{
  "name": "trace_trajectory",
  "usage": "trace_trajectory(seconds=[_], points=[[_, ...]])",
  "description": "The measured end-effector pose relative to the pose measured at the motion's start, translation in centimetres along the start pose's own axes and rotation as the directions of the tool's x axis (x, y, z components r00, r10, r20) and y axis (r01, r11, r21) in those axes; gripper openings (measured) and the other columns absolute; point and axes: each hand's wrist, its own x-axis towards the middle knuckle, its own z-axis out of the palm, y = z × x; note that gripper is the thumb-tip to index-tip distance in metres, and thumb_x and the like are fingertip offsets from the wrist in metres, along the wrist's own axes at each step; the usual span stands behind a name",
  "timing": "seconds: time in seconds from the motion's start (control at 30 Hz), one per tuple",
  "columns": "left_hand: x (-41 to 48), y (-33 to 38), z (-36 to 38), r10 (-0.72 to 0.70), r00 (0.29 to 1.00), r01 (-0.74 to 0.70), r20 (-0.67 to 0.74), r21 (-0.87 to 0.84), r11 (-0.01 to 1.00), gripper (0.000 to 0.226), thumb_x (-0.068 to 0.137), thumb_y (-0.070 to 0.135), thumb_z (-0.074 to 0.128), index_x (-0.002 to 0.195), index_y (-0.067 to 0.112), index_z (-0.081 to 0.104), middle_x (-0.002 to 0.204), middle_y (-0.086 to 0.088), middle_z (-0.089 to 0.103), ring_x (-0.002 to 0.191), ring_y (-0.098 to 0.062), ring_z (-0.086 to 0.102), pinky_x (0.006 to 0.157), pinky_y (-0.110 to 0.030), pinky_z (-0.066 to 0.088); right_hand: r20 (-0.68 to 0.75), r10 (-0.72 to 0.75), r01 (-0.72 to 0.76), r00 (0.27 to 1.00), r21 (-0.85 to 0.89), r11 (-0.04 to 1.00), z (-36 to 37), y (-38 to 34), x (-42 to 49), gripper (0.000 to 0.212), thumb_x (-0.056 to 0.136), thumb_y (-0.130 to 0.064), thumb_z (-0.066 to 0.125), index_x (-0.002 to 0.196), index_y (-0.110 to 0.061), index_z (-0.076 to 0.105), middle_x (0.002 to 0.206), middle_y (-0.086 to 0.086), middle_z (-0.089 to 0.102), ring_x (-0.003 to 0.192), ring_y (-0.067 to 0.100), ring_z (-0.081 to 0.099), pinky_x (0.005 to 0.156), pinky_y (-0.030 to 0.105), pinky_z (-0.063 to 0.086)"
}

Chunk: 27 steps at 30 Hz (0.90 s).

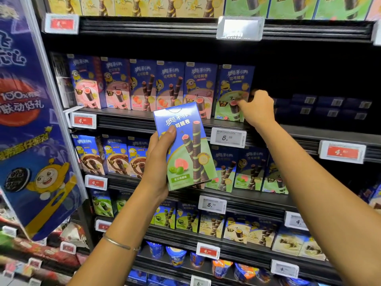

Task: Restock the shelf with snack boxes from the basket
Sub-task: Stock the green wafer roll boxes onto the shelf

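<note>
My left hand grips a guava wafer-roll box upright, staged. My right hand pinches the shelved box by its edge, probably squaring it for room.

A: Left hand?
B: Raised, forearm angled up, thumb and fingers wrapped round the held box (back of hand toward us).
A: Right hand?
B: Arm stretched forward, fingers pinching the shelved box by its edge.

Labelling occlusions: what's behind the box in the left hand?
Visible past the held box: the shelf rail, brown boxes left, green boxes right. What stands directly behind is covered by it and the left hand.
</note>
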Motion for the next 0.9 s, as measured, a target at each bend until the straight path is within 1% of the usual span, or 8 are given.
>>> trace_trajectory(seconds=[0.23, 0.33, 0.43, 0.53, 0.6, 0.67, 0.8, 0.9], points=[[0.0, -0.1, 0.4, 0.023, 1.0, -0.023, -0.008, 0.006, 1.0, 0.077, 0.084, 0.044, 0.069, 0.149, 0.008, 0.048, 0.14, -0.02, 0.065, 0.107, -0.035, 0.07, 0.096, -0.054, 0.057, 0.04, 0.022, -0.022, 0.999, 0.019, 1.0, 0.3, -0.8, 0.0, 0.045, 0.081, -0.04, 0.083, 0.098, -0.02, 0.047, 0.111, 0.007, 0.064, 0.09, 0.023, 0.06, 0.067, 0.035, 0.048], [0.1, -0.4, 0.4, 0.024, 1.0, -0.024, -0.005, -0.005, 1.0, 0.076, 0.088, 0.043, 0.072, 0.151, 0.007, 0.047, 0.142, -0.021, 0.063, 0.109, -0.036, 0.069, 0.097, -0.056, 0.057, 0.004, 0.069, -0.069, 0.998, -0.026, 0.997, -1.3, -1.6, -1.4, 0.065, 0.076, -0.053, 0.082, 0.118, -0.016, 0.049, 0.12, 0.006, 0.057, 0.102, 0.024, 0.058, 0.078, 0.041, 0.051], [0.0, -0.7, 0.5, 0.018, 1.0, -0.018, -0.011, -0.003, 1.0, 0.077, 0.088, 0.043, 0.071, 0.151, 0.007, 0.047, 0.142, -0.021, 0.063, 0.103, -0.033, 0.071, 0.091, -0.049, 0.06, -0.085, -0.06, 0.079, 0.995, 0.235, 0.969, -3.2, -3.1, -5.2, 0.045, 0.087, -0.047, 0.072, 0.119, -0.019, 0.058, 0.115, -0.001, 0.064, 0.099, 0.006, 0.062, 0.08, 0.029, 0.052], [-0.1, -1.2, 1.2, 0.018, 1.0, -0.018, 0.001, -0.01, 1.0, 0.078, 0.086, 0.044, 0.069, 0.15, 0.006, 0.046, 0.142, -0.023, 0.062, 0.108, -0.035, 0.07, 0.099, -0.056, 0.057, 0.113, -0.241, 0.158, 0.964, 0.486, 0.86, -4.9, -4.5, -11.0, 0.025, 0.091, -0.047, 0.066, 0.096, -0.023, 0.069, 0.094, -0.003, 0.071, 0.087, 0.011, 0.069, 0.071, 0.024, 0.052], [-0.1, -1.6, 1.6, 0.03, 1.0, -0.03, -0.002, -0.015, 0.999, 0.078, 0.088, 0.046, 0.07, 0.15, 0.005, 0.046, 0.141, -0.024, 0.063, 0.121, -0.041, 0.066, 0.108, -0.066, 0.049, 0.278, -0.277, 0.104, 0.92, 0.508, 0.855, -5.6, -4.6, -14.4, 0.033, 0.083, -0.057, 0.069, 0.099, -0.028, 0.07, 0.094, -0.005, 0.071, 0.087, 0.013, 0.069, 0.071, 0.025, 0.056], [0.0, -1.9, 1.9, 0.03, 1.0, -0.03, -0.002, -0.025, 0.999, 0.081, 0.088, 0.05, 0.07, 0.15, 0.006, 0.046, 0.142, -0.025, 0.062, 0.131, -0.048, 0.059, 0.112, -0.07, 0.042, 0.378, -0.242, 0.057, 0.894, 0.44, 0.896, -5.7, -4.3, -16.4, 0.04, 0.079, -0.053, 0.078, 0.108, -0.027, 0.07, 0.099, -0.006, 0.071, 0.088, 0.014, 0.071, 0.081, 0.035, 0.06], [-0.3, -2.1, 3.1, 0.005, 1.0, -0.004, -0.02, 0.013, 1.0, 0.091, 0.088, 0.08, 0.055, 0.151, 0.013, 0.049, 0.145, -0.019, 0.062, 0.133, -0.045, 0.059, 0.113, -0.067, 0.043, 0.432, -0.208, -0.008, 0.877, 0.448, 0.894, -6.2, -3.3, -17.2, 0.023, 0.087, -0.032, 0.078, 0.106, -0.019, 0.072, 0.102, 0.001, 0.076, 0.089, 0.024, 0.075, 0.084, 0.047, 0.061], [-0.1, -2.5, 3.7, 0.016, 0.996, -0.006, -0.092, 0.108, 0.994, 0.08, 0.089, 0.078, 0.043, 0.144, 0.022, 0.059, 0.135, -0.007, 0.071, 0.124, -0.034, 0.068, 0.109, -0.061, 0.049, 0.46, -0.169, -0.147, 0.872, 0.575, 0.805, -7.2, -2.4, -16.7, 0.013, 0.09, -0.017, 0.075, 0.102, -0.011, 0.071, 0.098, 0.01, 0.078, 0.086, 0.024, 0.076, 0.08, 0.043, 0.061]])
